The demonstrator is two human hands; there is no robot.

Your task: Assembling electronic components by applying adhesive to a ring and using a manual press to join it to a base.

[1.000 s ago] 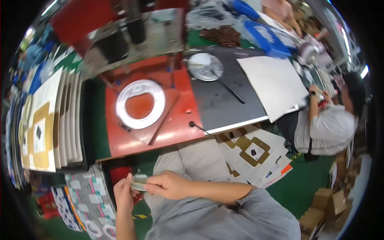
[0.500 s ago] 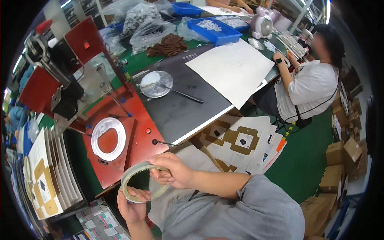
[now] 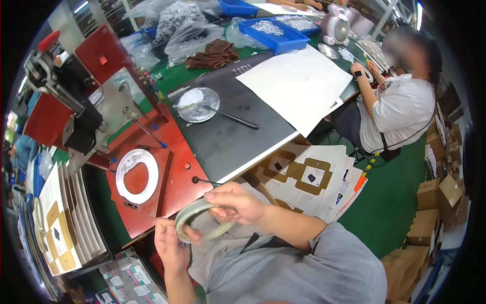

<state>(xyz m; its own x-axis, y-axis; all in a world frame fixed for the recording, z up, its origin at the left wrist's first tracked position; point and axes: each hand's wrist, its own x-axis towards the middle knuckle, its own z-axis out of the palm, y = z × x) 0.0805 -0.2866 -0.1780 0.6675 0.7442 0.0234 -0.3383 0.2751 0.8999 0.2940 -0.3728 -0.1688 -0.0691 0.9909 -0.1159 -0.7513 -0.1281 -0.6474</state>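
Gripping pale ring [image 3: 202, 223] with both hands, left [image 3: 169, 245] underneath, right [image 3: 235, 202] pinching rim. Risking bending it, probably, squeezing too hard off the worktop [image 3: 228, 131].

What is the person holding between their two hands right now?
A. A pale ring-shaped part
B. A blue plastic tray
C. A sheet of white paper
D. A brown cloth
A: both the left hand and the right hand hold a pale ring in front of the body, while the blue tray, brown cloth and white paper lie untouched on the table.
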